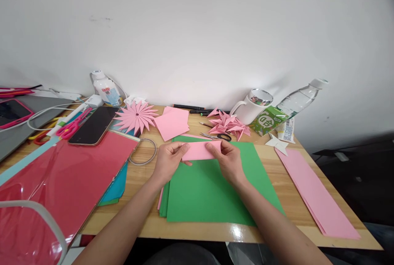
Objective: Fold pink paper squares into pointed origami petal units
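Observation:
Between my two hands is a pink sheet of paper [199, 152], folded into a narrow rectangle and held above a stack of green paper [215, 195]. My left hand [170, 159] pinches its left end, thumb on the front. At the right end, my right hand [229, 159] grips it the same way. Just beyond the folded paper lie small scissors [224, 137] with dark handles. Further back are some pink paper squares [174, 122], a pink many-pointed paper star [137, 116] and a heap of pink folded paper pieces [227, 124].
Long pink paper strips [317, 193] lie on the right, with a white folded piece [277, 144] by them. Behind stand a white mug [250, 107], a green carton [267, 120] and a tilted water bottle [300, 98]. A red folder [67, 174], phone [92, 126] and pink scissors [74, 124] are left.

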{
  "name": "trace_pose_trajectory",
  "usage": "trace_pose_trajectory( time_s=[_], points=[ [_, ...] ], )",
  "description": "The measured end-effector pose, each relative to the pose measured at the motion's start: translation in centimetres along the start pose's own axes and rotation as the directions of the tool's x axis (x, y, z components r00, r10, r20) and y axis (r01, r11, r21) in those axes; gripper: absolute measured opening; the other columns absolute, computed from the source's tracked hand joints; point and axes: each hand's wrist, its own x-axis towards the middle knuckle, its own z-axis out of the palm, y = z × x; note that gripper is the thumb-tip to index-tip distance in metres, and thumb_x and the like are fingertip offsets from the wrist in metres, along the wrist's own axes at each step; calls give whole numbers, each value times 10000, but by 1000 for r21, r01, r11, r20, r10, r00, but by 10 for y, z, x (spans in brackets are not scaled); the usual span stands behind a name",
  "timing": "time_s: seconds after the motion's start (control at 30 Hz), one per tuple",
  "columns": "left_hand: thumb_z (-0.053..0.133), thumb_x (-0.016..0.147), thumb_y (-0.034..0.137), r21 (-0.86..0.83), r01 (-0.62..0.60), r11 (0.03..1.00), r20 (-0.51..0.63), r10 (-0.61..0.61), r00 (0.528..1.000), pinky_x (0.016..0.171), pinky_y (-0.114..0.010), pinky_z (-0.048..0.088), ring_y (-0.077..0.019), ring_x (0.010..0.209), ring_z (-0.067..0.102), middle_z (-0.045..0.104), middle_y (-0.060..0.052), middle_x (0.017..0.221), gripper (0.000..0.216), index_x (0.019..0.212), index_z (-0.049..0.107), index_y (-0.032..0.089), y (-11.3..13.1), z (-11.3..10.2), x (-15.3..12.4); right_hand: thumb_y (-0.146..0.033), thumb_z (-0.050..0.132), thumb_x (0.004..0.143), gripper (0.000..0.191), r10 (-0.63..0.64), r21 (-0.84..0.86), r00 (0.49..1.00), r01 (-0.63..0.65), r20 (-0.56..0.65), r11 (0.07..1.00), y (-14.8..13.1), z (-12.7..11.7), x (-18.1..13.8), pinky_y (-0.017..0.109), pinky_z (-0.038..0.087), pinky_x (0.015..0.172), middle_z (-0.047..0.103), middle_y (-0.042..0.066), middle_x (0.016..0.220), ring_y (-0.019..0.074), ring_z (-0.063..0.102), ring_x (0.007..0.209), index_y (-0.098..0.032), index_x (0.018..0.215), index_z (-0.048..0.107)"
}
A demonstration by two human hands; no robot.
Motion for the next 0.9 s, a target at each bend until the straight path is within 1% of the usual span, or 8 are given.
trace_pose_trajectory(
  time_s=[0.23,0.37,0.43,0.53,0.63,0.7,0.8,0.9],
  points=[
    [675,658,448,-11,10,1000,14,-10,1000,444,-242,514,-104,487,544,583,16,598,332,690,671,117,-7,-2,2,-423,679,685,282,-18,5,1000,18,-8,1000,-2,0,0,230,319,505,532,-18,604,95,410,554,-156,646,596],
    [674,674,394,115,-34,993,49,29,998,454,-188,422,-95,498,528,591,12,560,281,700,672,114,-7,-6,4,-435,703,649,305,-39,-11,999,39,1,999,-3,-2,1,227,300,486,495,-26,570,88,381,529,-155,618,588],
    [672,675,378,204,-72,976,85,56,995,469,-182,401,-99,524,527,615,0,580,260,699,678,119,-5,-8,4,-441,711,636,318,-43,-49,998,45,45,998,-4,-4,1,227,290,470,481,-26,554,87,369,516,-155,593,579],
    [654,687,370,305,-110,946,196,50,979,505,-191,413,-120,583,553,665,-24,665,237,694,689,136,-1,-9,2,-432,713,638,309,-22,-127,982,47,189,991,-4,-5,0,222,265,443,449,-28,531,85,348,501,-154,585,587],
    [614,721,361,372,-138,918,276,33,961,486,-192,390,-113,547,525,648,-22,610,251,631,681,138,1,-7,0,-398,712,650,285,-6,-181,957,61,290,982,-5,-4,-3,215,243,431,423,-33,514,76,331,488,-150,580,592],
    [595,735,359,381,-157,911,275,50,960,482,-198,381,-113,538,510,631,-22,585,269,606,671,136,0,-5,-2,-397,708,655,280,-4,-176,961,55,275,983,-5,-2,-3,212,258,430,438,-33,515,76,345,486,-150,589,592],
    [592,734,356,361,-182,915,238,98,966,511,-207,392,-119,568,509,621,-22,599,269,585,649,139,-3,-4,-2,-431,692,660,292,-9,-97,980,28,197,995,-7,0,-3,221,334,463,514,-15,567,94,418,517,-155,650,598],
    [594,722,359,346,-156,925,234,75,969,492,-202,372,-109,550,480,592,-15,577,275,562,625,138,-4,-1,-3,-451,688,659,308,-9,-43,990,15,144,999,-9,0,-2,228,363,488,547,-6,598,102,451,535,-159,661,593]
  ],
)
